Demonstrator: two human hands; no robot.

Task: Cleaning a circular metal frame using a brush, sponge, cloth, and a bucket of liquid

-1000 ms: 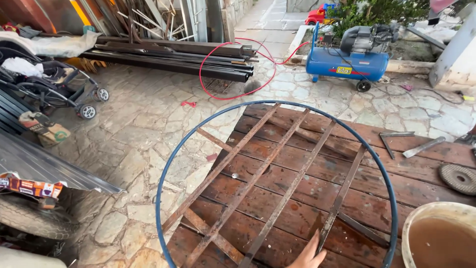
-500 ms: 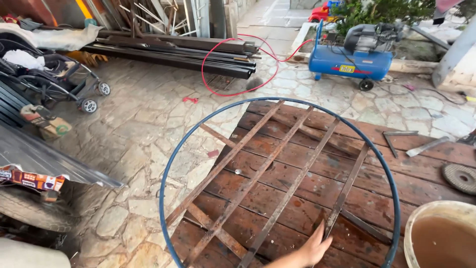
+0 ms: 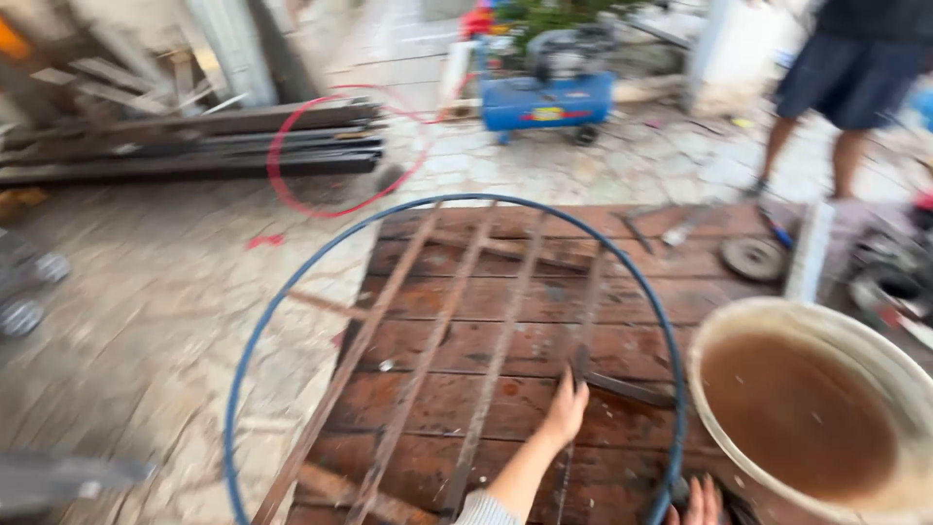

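On the rusty desk (image 3: 544, 301), left hand (image 3: 566, 413) lies flat pinning a bar (image 3: 581, 331) inside the hoop (image 3: 671, 389), while right hand (image 3: 698, 504) steadies its rim, grip mostly hidden so can't tell

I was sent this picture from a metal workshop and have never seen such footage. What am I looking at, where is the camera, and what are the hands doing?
The camera sits on a person's head and looks down, so the bare hands at the bottom are that person's own. There is no machine at work.

The left hand reaches out and rests on a rusty metal bar. Only the fingers of the right hand show, at the lower edge, by the blue metal hoop.

The hoop lies around several long bars on a reddish wooden platform. Beside it stands a pale bucket of brown water. Further back are dark steel beams, a red hose and a blue air compressor. Another person's legs stand at the top right. The picture is somewhat blurred.
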